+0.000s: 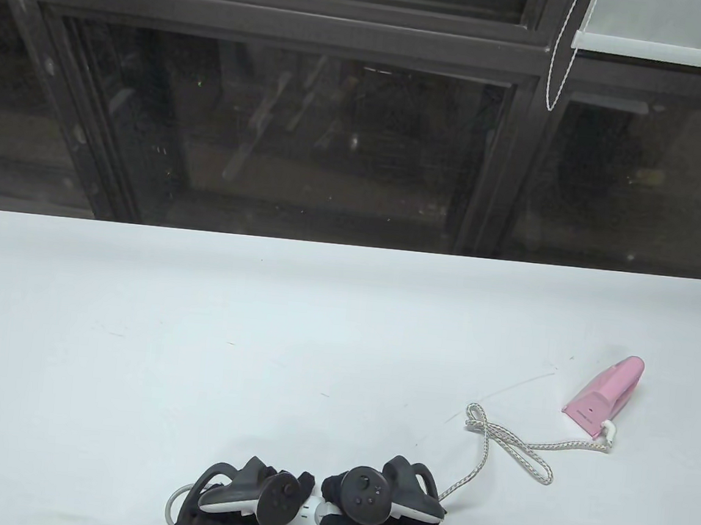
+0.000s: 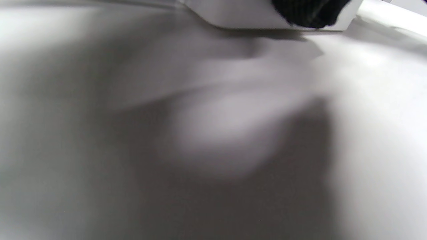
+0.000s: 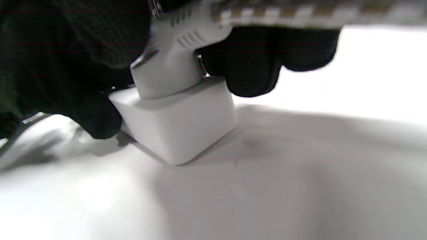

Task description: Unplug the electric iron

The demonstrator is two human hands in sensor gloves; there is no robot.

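Spanning the view, a white desk (image 1: 198, 323) fronts dark windows (image 1: 336, 145). Left hand (image 1: 256, 496) holds the power strip (image 1: 311, 512); right hand (image 1: 376, 491) grips the plug (image 3: 166, 71). Far right sits the pink iron (image 1: 605, 395), braided cord (image 1: 512, 445) trailing.

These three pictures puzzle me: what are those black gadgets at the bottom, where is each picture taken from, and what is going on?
No robot here: these are a person's two gloved hands, each with a tracker strapped on its back. The big picture looks down at the white table; the other two come from cameras on the wrists. On the table stands a pink electric iron, whose braided cord loops back toward the hands. The left hand rests on a white power strip. In the right wrist view, the right hand has its grip around the white plug, which sits in the end of the strip, not yet pulled out.
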